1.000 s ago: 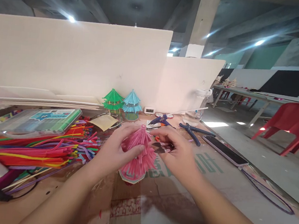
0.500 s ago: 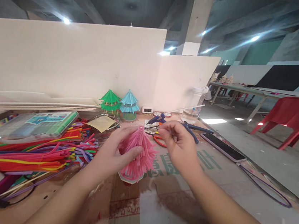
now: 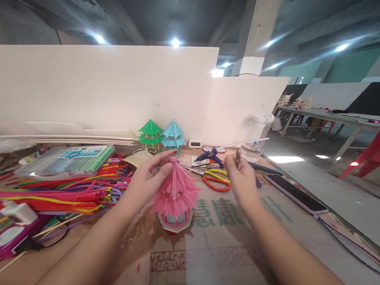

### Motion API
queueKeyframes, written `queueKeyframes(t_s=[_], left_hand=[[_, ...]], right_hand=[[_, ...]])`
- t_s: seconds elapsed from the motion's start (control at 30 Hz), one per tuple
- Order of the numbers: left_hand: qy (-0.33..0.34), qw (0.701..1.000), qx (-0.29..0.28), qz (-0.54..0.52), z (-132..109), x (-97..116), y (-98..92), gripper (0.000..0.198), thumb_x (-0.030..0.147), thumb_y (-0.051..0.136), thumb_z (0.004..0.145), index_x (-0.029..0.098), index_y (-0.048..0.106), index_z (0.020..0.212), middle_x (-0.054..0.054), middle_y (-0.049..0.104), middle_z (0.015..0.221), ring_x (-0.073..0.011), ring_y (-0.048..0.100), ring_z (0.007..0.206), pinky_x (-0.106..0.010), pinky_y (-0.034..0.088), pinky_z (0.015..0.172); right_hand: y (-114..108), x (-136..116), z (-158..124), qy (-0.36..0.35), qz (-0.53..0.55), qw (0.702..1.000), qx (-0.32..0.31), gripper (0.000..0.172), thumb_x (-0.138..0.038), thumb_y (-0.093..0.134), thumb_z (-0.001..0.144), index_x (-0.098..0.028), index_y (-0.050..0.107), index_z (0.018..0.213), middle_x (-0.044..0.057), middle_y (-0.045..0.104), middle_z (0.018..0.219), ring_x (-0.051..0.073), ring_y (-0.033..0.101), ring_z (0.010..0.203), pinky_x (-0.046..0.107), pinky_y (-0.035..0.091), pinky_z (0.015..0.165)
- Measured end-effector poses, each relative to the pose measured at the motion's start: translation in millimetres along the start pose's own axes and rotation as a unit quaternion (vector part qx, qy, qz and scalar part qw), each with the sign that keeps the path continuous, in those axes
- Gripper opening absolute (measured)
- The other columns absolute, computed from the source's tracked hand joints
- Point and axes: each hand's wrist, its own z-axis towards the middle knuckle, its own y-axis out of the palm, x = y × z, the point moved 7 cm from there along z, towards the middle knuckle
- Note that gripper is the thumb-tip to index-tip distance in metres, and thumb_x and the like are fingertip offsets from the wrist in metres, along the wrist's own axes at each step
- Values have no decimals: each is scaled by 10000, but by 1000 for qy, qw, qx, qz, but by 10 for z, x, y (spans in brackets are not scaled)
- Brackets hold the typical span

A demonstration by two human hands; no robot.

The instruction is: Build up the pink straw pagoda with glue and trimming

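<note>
Holding pink pagoda in left hand; right hand pinches small stick. Risk: pagoda looks flimsy; squeezing could crush tiers, or it tips off the table.

both forearms reached forward from the bottom edge, bare, converging toward centre. left hand was raised, palm turned inward, fingers extended and loosely curved, index finger topmost with thumb beneath it. right hand sat just apart from it at about the same height, back toward the camera, fingers bunched upward in a pinch. wrists nearly straight.
</note>
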Motion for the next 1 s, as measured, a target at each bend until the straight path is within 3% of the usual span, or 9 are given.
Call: queueKeyframes(t_s=[0.13,0.3,0.5,0.77,1.0], left_hand=[[-8,1000,2,19,85,7,-50,404,479,574,815,161,678,1041,-87,702,1074,-225,629,990,-317,474,853],[-3,997,-35,63,195,28,-65,330,468,605,783,164,707,864,-44,715,873,-195,628,840,-290,461,779],[-60,995,-72,-20,239,-102,-26,353,490,662,719,148,689,804,-13,678,744,-142,579,674,-246,435,658],[16,997,2,80,171,111,-84,209,374,648,739,172,698,737,-23,710,817,-182,621,824,-280,441,804],[-33,998,52,31,125,-98,-146,338,486,676,711,148,684,710,-38,703,746,-174,621,728,-266,461,699]], right_hand=[[216,-15,-173,-48,-137,987,-68,29,-219,532,711,-209,556,698,-3,520,587,155,439,567,265,288,544],[293,-17,-233,-91,-264,952,-128,235,-120,479,659,-202,635,814,44,664,729,185,548,659,266,327,589],[323,20,-242,-114,-350,917,-153,297,-108,441,709,-181,646,910,80,707,829,214,609,747,279,355,623],[403,41,-311,-137,-374,901,-173,275,-110,446,734,-183,643,911,79,711,831,219,622,769,281,362,633],[383,63,-303,-117,-342,917,-168,250,-139,457,728,-197,638,890,73,701,829,214,603,757,282,361,634]])
